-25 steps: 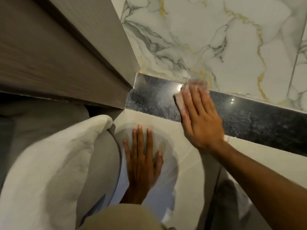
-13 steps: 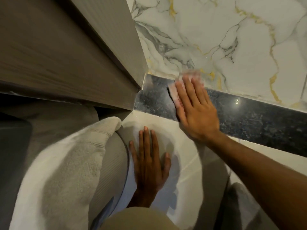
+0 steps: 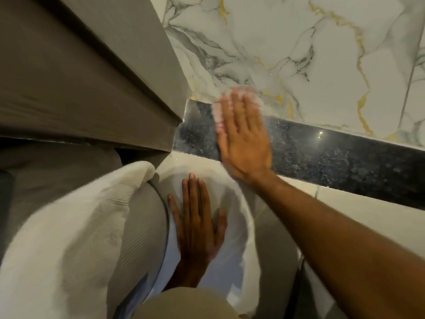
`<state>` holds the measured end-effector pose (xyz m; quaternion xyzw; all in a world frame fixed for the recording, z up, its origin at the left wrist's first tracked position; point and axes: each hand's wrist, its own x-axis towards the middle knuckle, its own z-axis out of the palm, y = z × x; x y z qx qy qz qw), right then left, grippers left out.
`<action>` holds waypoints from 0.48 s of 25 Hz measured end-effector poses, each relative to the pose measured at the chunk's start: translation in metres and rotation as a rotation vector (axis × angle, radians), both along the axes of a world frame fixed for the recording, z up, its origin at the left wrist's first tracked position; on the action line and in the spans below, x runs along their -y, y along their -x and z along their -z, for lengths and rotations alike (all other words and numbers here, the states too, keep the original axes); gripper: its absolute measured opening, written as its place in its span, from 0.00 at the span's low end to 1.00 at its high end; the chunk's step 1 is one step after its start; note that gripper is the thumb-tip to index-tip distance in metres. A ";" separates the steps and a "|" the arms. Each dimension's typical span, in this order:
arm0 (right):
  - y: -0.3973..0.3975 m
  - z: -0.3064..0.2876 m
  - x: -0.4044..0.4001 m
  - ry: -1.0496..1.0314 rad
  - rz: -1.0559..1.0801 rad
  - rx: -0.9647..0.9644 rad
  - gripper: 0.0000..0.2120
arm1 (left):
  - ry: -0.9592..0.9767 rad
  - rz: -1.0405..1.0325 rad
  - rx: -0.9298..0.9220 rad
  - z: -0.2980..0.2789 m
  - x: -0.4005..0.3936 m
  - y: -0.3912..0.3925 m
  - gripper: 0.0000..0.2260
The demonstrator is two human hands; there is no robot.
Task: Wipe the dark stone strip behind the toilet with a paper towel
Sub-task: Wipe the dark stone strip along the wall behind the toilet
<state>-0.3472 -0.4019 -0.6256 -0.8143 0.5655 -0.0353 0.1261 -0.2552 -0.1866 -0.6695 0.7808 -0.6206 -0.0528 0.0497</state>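
Note:
The dark speckled stone strip [image 3: 322, 153] runs from the wooden panel's corner down to the right, below the marble wall. My right hand [image 3: 243, 139] lies flat across its left part and presses a whitish paper towel [image 3: 217, 113] onto it; only the towel's edges show past my fingers. My left hand [image 3: 197, 219] rests flat with spread fingers on the white toilet top [image 3: 232, 256], holding nothing.
A grey-brown wooden panel [image 3: 80, 77] fills the upper left, its corner meeting the strip's left end. A white towel [image 3: 69, 238] hangs at the lower left beside the toilet. White marble with gold veins [image 3: 299, 54] rises behind the strip.
My right hand has slid the paper towel left along the strip toward the wooden corner. My left hand has stayed flat on the toilet top.

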 end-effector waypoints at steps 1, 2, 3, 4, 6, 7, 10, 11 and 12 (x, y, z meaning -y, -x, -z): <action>-0.011 0.001 -0.007 -0.005 -0.081 0.017 0.33 | 0.009 0.007 -0.008 0.000 -0.001 0.000 0.35; -0.007 0.003 -0.020 -0.007 -0.217 0.036 0.32 | 0.008 0.014 0.001 0.000 -0.002 0.000 0.35; 0.011 0.003 -0.037 -0.010 -0.334 0.035 0.31 | 0.000 0.029 0.012 -0.001 -0.003 -0.001 0.34; 0.042 0.003 -0.054 -0.008 -0.399 0.033 0.31 | -0.015 0.055 0.012 -0.002 -0.003 -0.002 0.34; 0.102 0.001 -0.063 0.016 -0.384 0.016 0.30 | -0.056 0.104 0.003 -0.006 -0.002 -0.002 0.34; 0.117 0.002 -0.052 0.023 -0.295 -0.012 0.31 | -0.071 0.121 0.007 -0.007 0.000 -0.002 0.34; 0.096 0.002 -0.007 0.062 0.081 -0.054 0.31 | -0.094 0.184 0.024 -0.008 0.004 0.009 0.34; 0.086 0.005 -0.005 0.055 0.121 -0.046 0.31 | -0.097 0.203 0.032 -0.008 0.005 0.013 0.34; 0.084 0.007 -0.012 0.054 0.091 -0.032 0.31 | -0.098 0.217 0.043 -0.008 0.006 0.016 0.33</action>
